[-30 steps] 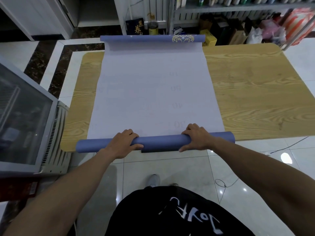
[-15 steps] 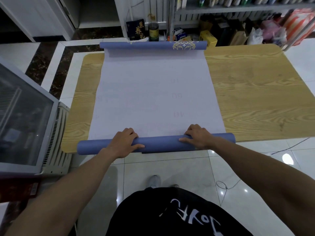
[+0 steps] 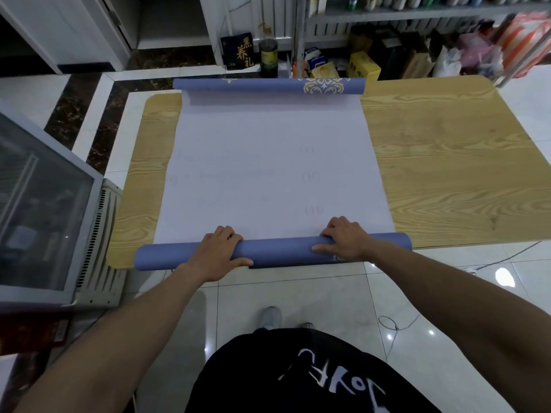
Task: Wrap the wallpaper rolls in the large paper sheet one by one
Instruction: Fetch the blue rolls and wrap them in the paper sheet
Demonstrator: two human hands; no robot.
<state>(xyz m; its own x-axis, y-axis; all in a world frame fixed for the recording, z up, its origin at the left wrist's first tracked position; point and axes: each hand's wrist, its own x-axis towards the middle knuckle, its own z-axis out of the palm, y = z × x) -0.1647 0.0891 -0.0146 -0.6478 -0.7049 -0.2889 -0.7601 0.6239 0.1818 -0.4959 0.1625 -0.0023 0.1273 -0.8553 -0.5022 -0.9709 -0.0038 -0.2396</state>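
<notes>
While "20" marks the sheet (image 3: 253, 162), left grip (image 3: 216, 251) and right grip (image 3: 343, 238) clasp the roll (image 3: 280, 250).

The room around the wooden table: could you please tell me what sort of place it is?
Probably a small shop or its stockroom: grey metal shelving lined with goods, cardboard boxes and plastic bags piled on the floor beneath it, and a glass-topped grey display freezer at the left.

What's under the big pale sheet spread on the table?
The pale sheet lies flat on the wooden table, whose top shows on both sides. Anything else beneath is covered; no bulge shows.
</notes>
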